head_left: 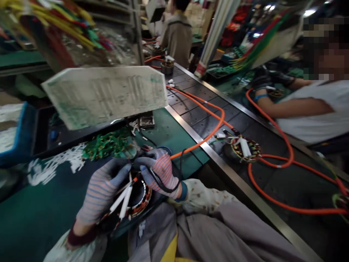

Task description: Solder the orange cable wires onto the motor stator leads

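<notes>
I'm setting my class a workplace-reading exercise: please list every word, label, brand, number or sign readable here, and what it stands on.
No readable text anywhere in the picture.
Large white angular panel: dark and green smears, no lettering legible.
Thick bright-orange cable: a small pale mark, too blurred to tell whether it is printed.
Two slim white tubes between the hands: no lettering visible.

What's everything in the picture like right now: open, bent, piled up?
Left hand: gloved, fingers bent
Right hand: gloved, fingers bent
Wire-wound ring: partly hidden
Nearest orange cable: curved
Green pieces: heaped
White strips: heaped
Blue bin: open, holding white things
</notes>
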{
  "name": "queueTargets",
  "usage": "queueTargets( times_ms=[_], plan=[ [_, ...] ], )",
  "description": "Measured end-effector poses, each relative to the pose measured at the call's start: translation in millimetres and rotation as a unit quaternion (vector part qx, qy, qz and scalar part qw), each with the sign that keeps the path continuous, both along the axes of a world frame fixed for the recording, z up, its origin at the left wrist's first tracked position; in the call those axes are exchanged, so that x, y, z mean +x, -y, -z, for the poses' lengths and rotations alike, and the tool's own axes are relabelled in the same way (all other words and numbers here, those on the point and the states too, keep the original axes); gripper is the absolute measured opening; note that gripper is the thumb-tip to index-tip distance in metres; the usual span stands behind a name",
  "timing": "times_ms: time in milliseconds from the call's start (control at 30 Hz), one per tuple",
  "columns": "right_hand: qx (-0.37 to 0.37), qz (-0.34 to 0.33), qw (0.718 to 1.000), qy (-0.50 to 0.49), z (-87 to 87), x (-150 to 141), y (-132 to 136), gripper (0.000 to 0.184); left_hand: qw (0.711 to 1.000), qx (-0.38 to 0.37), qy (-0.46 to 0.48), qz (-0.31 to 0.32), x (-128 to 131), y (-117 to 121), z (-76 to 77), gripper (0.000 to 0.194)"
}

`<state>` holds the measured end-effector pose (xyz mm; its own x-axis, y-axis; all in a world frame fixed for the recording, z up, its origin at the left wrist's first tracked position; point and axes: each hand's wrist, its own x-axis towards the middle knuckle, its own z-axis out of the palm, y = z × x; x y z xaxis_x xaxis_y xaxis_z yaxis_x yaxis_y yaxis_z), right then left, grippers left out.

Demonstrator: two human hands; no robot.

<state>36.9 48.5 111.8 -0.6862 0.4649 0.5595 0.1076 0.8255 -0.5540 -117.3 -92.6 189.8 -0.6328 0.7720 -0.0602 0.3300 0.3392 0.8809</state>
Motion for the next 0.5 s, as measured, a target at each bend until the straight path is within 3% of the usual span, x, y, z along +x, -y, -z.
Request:
queueTargets(
  times_ms=[100,233,367,500],
  plan=[
    [-0.054,0.057,0.996,-0.030,11.8,-3,31,0.029,1.000,0.019,-0.024,-0.006,-7,0,7.6,0.050],
    [-0.055,0.036,0.998,0.001,16.0,-25,55,0.030,0.999,0.018,-0.028,-0.003,-19,-6,1.7,0.040],
    [-0.060,0.045,0.997,0.021,-3.7,-28,34,0.033,0.990,-0.040,-0.118,-0.064,-19,-10,-10.8,0.033],
    [-0.071,0.072,0.992,-0.070,-3.1,2,3,0.032,0.986,-0.022,-0.162,-0.027,-16,-11,-5.5,0.034]
  ],
)
